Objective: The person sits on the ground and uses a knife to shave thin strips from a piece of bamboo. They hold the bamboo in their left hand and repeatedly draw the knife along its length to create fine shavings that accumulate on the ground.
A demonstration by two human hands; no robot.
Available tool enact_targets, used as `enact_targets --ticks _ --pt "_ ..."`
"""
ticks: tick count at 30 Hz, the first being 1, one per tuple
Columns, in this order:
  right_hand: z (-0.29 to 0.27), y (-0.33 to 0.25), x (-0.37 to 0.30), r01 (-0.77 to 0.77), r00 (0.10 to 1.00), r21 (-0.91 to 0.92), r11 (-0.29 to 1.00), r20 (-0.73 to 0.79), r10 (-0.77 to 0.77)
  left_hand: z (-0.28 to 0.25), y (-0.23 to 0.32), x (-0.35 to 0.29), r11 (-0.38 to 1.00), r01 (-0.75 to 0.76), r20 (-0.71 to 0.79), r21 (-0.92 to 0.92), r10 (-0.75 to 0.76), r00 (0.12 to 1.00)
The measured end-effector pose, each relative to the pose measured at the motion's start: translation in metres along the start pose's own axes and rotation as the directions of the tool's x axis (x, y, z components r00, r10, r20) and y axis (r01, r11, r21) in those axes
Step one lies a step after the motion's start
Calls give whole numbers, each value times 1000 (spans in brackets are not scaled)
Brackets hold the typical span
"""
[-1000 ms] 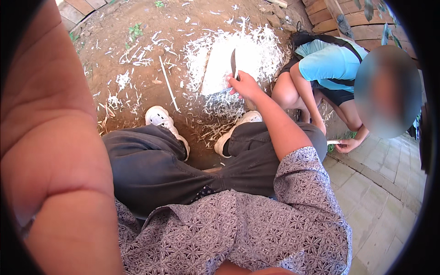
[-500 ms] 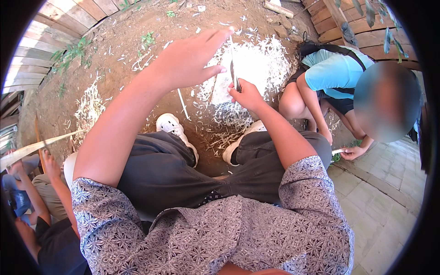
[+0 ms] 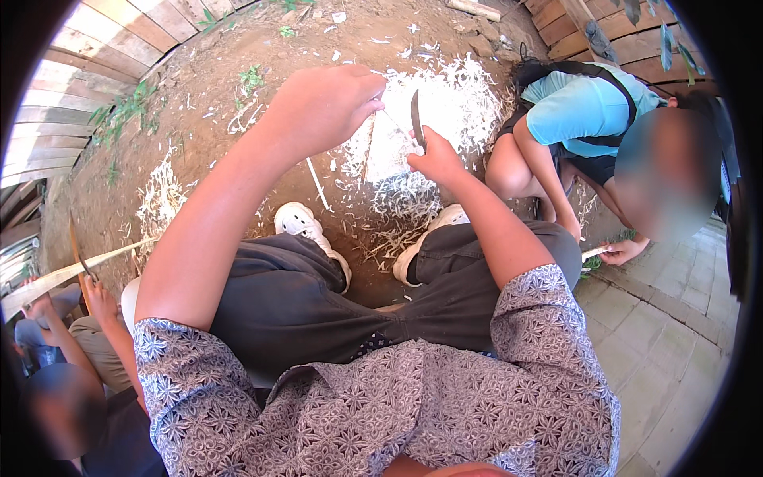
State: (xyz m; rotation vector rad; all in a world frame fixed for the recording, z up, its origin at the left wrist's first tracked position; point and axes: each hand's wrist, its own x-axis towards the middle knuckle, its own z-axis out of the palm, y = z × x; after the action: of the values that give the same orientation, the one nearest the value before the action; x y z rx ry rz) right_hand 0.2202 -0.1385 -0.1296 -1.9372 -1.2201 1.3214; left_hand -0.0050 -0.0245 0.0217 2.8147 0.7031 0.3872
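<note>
Left hand [image 3: 322,107]: upper centre of the frame, fingers curled into a loose fist, bare forearm stretched up from lower left.
Right hand [image 3: 433,159]: just right of it, fingers clenched, forearm rising from lower right.

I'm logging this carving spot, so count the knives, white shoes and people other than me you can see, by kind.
Knives: 2, one in the right hand, one with the person at lower left.
White shoes: 2.
Other people: 2.
Total: 6
</note>
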Motion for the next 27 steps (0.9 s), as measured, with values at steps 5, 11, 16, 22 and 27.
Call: enact_targets --ticks 5,11,16,22,27 --pt "1 11 10 1 985 48 999 -173 7 6 -6 -3 1000 -2 -21 -1 2 1000" --pt "4 10 13 -130 991 113 985 -4 132 14 -7 -4 1000 9 29 2 -9 1000" --pt "10 19 16 -172 980 109 979 124 159 22 -6 -4 999 36 67 -23 -34 997" --pt "16 26 13 -166 980 81 983 120 156 20 -9 -3 992 125 117 -23 -121 986" --pt "22 27 17 -22 1000 11 1000 -8 22 19 -5 -2 994 108 146 -30 -102 984"
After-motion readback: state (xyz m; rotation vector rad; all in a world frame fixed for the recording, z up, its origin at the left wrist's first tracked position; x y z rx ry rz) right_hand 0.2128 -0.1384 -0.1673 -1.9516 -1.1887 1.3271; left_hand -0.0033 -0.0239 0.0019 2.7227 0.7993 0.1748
